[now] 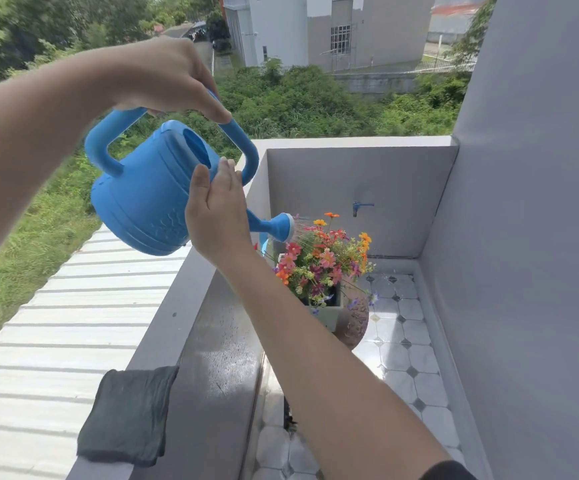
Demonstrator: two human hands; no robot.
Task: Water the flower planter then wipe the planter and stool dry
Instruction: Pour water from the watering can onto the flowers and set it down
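Planter (331, 315) sits low in the tiled corner, on what looks like a round brownish stool (354, 323); flowers (322, 261) crowd its top; the right forearm hides part of both.

Nearest: dark cloth (128, 414) folded on the ledge (211, 341), unused; ledge top shows wet spots.

Mid: right hand (217, 216) flat, fingers straight, pressed against the side of the blue watering can (149, 195), steadying it; left hand (166, 74) above, fingers curled round the top handle, carrying the weight; hands apart, one on each part of the can; can tipped forward.

Farther: spout head (284, 227) just above and left of the blooms; fine streaks of spray reach them; floor tiles (402, 358) glisten; blue tap (359, 206) on the back wall; greenery and buildings beyond.

Step judged: watering under way, wiping not yet begun. Next move likely calls for levelling the can to stop the flow, setting it down somewhere stable, then freeing a hand for the cloth; the planter's sides come first, then the stool beneath.
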